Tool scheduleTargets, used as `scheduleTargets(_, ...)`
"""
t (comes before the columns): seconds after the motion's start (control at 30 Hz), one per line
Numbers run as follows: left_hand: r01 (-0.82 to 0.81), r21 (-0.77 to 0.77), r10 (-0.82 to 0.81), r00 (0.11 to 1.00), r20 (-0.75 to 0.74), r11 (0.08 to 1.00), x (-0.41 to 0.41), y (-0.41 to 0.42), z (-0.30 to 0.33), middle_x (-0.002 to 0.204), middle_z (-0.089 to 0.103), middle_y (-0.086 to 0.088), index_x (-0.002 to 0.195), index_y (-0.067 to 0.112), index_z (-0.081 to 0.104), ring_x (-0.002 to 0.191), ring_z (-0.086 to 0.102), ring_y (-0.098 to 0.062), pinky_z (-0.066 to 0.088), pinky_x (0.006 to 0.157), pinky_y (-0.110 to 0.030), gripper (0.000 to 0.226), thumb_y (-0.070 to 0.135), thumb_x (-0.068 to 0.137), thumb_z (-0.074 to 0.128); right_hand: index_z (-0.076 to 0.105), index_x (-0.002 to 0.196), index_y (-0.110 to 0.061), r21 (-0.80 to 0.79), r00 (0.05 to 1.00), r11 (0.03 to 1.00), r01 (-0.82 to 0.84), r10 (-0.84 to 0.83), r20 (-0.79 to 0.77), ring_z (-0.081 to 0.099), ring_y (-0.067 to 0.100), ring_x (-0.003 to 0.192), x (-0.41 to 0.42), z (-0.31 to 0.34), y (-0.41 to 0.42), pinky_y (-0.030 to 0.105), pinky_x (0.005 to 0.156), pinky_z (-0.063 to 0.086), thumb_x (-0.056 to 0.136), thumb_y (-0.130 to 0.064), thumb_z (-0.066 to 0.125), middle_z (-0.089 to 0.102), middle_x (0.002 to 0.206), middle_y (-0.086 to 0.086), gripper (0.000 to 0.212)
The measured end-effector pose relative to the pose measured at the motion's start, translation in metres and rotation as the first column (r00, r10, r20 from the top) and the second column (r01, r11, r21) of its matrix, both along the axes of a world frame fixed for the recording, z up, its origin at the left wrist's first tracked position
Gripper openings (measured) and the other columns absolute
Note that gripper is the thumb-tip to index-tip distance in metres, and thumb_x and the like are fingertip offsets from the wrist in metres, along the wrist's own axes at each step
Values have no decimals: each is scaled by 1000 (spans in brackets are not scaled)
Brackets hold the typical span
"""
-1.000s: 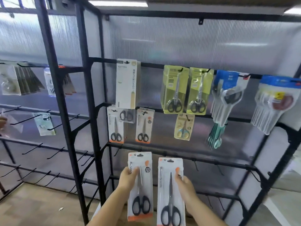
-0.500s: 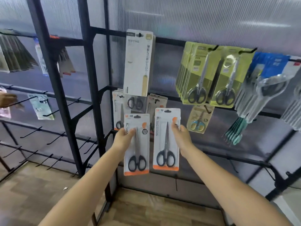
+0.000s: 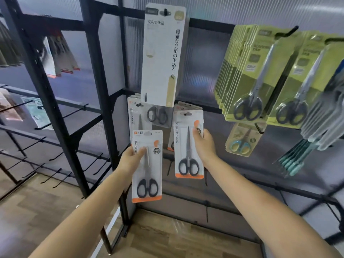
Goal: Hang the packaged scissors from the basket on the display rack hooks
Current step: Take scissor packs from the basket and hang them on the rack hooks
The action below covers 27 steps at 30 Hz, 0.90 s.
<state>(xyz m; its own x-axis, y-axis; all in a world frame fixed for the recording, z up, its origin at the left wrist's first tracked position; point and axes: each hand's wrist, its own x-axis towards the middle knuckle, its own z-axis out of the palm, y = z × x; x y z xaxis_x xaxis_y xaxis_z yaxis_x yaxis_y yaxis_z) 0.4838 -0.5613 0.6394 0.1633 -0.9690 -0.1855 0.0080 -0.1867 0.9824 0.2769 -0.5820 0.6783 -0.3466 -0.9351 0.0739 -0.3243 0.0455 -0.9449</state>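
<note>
Standing in front of the black display rack (image 3: 96, 75), a person reaches both bare arms toward its hooks. Rack is the biggest thing here, black bars against a ribbed translucent back panel (image 3: 204, 58); wood floor (image 3: 46, 202) below it.

Landmark: the tall white card pack (image 3: 163, 54) hanging high on the rack, Japanese print down its right side.

Right of that white pack, a thick stack of yellow-green scissor packs (image 3: 247, 75) hangs on a hook, a second yellow-green stack (image 3: 301, 79) further right. Below those, a small pack with blue-handled scissors (image 3: 242, 140). Far right of the white pack, clear packs with teal tools (image 3: 297, 161), blurred.

Directly under the white pack, orange-and-white scissor packs already hang in two groups, left group (image 3: 135, 116) and right group (image 3: 183, 106), partly hidden.

Right hand (image 3: 204, 144) clamps the upper right edge of one packaged scissors (image 3: 188, 146), thumb on the front; its top hole sits at the hook of the right group, below-right of the white pack. Can't tell if the hook is through.

Left hand (image 3: 132, 159) grips another packaged scissors (image 3: 147, 166) by the left edge, thumb across the front, held lower, below the white pack and in front of the left group, not on any hook.

Left of the white pack, past the rack's upright, more hooks and blurred packets (image 3: 37, 112).
</note>
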Motion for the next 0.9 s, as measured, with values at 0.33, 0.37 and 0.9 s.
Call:
scheduleTargets(0.33,-30,30,28,998,55,999,6,-10,-2,99,62,-4,109,7,55,89,58,-18,45,79,-30,26,28,94,55,42,80,-11,-28,998,997,-68,68,1,37,13,65,0,-14,-20,29,58,28,97,-41,43,39,73,4,34)
scheduleTargets(0.37,-27,32,25,998,50,999,6,-10,-3,97,62,-3,107,7,55,86,58,-17,46,74,-29,24,28,94,55,43,82,-11,-32,998,997,-67,68,4,37,13,66,0,-17,-19,29,58,28,97,-41,43,38,74,5,34)
scheduleTargets(0.9,62,-5,-61,994,91,998,-6,3,15,78,58,1,88,9,57,65,48,-7,45,91,-40,15,21,96,51,57,106,-6,162,991,986,46,-24,-133,53,23,79,-2,-5,-58,29,63,37,99,-48,32,59,93,11,50)
